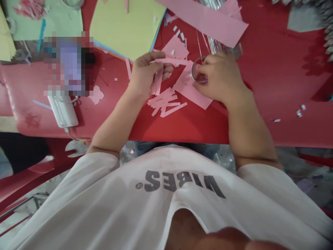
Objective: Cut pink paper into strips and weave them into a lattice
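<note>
My left hand (pixel 149 71) pinches a narrow pink paper strip (pixel 179 61) between thumb and fingers. That strip stretches right toward a ring-shaped roll of tape (pixel 194 71), which the fingers of my right hand (pixel 218 76) grip. Whether the strip touches the roll I cannot tell. Another pink piece (pixel 157 81) hangs at my left palm. Beneath my hands lie a larger pink paper sheet (pixel 200 95) and a loose pile of cut pink strips (pixel 165 100).
A red table (pixel 182 130) carries yellow paper sheets (pixel 122 31), a wide pink sheet (pixel 210 21) and silvery strands (pixel 214 45) at the back. On the left are a white power bank (pixel 63 113) with a cable and a blurred-out object (pixel 70 64). Small paper scraps (pixel 299 113) lie right.
</note>
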`<state>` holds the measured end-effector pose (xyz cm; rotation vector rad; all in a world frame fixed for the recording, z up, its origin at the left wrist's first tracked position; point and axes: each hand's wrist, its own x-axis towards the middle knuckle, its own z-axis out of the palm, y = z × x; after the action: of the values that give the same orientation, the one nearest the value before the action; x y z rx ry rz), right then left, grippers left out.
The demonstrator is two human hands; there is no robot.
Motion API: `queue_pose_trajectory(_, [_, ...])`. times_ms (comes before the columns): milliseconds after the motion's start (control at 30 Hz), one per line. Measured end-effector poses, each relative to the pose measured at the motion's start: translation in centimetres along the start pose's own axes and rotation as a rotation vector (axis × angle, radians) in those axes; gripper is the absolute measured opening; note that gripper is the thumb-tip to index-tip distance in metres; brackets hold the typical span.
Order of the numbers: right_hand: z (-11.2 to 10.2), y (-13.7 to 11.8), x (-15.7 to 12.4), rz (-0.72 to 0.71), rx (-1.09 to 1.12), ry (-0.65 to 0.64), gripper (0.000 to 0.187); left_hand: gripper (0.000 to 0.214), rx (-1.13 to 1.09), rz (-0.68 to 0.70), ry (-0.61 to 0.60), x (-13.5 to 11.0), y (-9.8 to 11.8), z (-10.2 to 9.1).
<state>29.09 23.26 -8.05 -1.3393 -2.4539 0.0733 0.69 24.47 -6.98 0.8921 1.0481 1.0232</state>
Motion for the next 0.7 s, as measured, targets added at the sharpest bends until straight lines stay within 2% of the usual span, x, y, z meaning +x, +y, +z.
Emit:
queue_pose_trajectory(100, [-0.1, 0.5, 0.3, 0.027, 0.112, 0.066, 0.05, 0.018, 0.005, -0.05, -0.079, -1.1, 0.6, 0.7])
queue_pose_trajectory(267, [-2.2, 0.8, 0.9, 0.26, 0.398, 0.377, 0.043, 0.031, 0.181, -0.104, -0.252, -3.6, 0.8, 2.3])
queue_pose_trajectory(333, [-2.5, 0.7, 1.1, 0.339, 0.611, 0.436, 0.044, 0.036, 0.26, -0.041, -0.296, -4.1, 0.3, 2.8])
queue_pose_trajectory(433, [-2.4, -0.1, 1.4, 0.381, 0.854, 0.438, 0.049, 0.041, 0.304, 0.12, -0.321, -4.1, -1.0, 3.1])
queue_pose_trajectory(567, [-2.1, -1.7, 1.4, 0.371, 0.884, 0.41, 0.047, 0.047, 0.257, 0.38, -0.215, -3.2, -2.3, 2.3])
queue_pose_trajectory(700, [-1.6, -2.6, 1.4, 0.394, 0.865, 0.444, 0.048, 0.06, 0.269, 0.487, -0.172, -1.9, -2.4, 0.8])
